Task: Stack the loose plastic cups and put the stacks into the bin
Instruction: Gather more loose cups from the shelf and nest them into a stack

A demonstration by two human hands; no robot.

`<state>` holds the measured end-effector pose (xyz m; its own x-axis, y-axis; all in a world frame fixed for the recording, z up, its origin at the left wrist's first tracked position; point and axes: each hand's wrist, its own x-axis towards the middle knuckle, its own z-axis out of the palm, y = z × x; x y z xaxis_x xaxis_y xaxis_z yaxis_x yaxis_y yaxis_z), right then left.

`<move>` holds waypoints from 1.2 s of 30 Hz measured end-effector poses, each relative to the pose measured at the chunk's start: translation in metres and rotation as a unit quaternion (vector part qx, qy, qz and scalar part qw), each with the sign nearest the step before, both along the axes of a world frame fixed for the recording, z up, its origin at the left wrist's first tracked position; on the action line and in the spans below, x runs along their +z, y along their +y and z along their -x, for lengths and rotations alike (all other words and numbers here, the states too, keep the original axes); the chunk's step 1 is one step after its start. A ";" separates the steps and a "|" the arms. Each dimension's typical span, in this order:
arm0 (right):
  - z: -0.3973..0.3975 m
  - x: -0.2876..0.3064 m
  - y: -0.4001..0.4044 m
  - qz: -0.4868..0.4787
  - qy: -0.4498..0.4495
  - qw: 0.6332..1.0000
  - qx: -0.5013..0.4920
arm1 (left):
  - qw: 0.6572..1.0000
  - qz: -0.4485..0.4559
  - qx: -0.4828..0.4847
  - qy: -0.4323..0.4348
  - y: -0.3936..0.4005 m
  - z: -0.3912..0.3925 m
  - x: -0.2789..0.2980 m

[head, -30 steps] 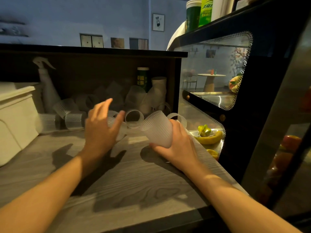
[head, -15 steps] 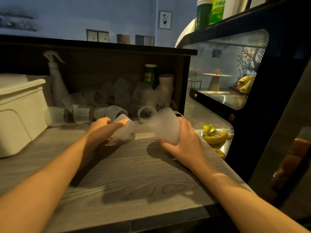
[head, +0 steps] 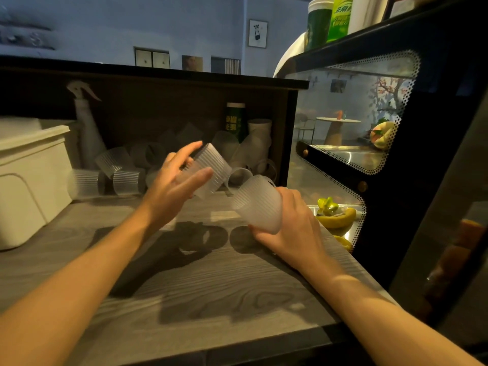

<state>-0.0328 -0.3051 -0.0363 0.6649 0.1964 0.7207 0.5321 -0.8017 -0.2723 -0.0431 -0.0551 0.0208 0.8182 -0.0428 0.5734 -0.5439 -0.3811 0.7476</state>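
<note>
My left hand (head: 175, 184) holds a ribbed clear plastic cup (head: 211, 166) in the air, thumb on one side and fingers on the other. My right hand (head: 290, 223) grips a second ribbed cup (head: 257, 202), tilted with its rim up and to the left, just above the grey wood counter (head: 211, 281). The two cups are close but apart. Several loose cups (head: 126, 178) lie heaped at the back of the counter under a dark shelf. A white bin (head: 29, 175) stands at the left.
A white spray bottle (head: 85, 122) stands behind the bin. A green can (head: 235, 120) and pale tall cups (head: 260, 136) sit at the back right. A glass display case (head: 351, 143) with fruit closes the right side.
My left hand has picked a cup off the counter and lifted it up and to the right, toward the cup in my right hand. My right hand has barely moved.
</note>
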 end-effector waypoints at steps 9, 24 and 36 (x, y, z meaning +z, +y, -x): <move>0.002 0.001 0.000 0.041 -0.028 0.999 0.019 | 0.993 -0.105 0.009 -0.061 -0.036 0.010 -0.018; 0.007 0.005 -0.001 0.000 -0.009 0.997 0.077 | 0.975 -0.154 0.020 -0.158 -0.051 0.013 -0.019; 0.003 0.011 -0.009 -0.089 -0.006 0.995 0.034 | 0.998 -0.044 -0.024 -0.039 -0.074 0.012 -0.029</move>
<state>-0.0359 -0.3139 -0.0255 0.6461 0.1091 0.7554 0.5872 -0.7034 -0.4006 -0.0546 -0.1294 -0.0084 0.7674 -0.1347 0.6269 -0.6180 -0.4160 0.6671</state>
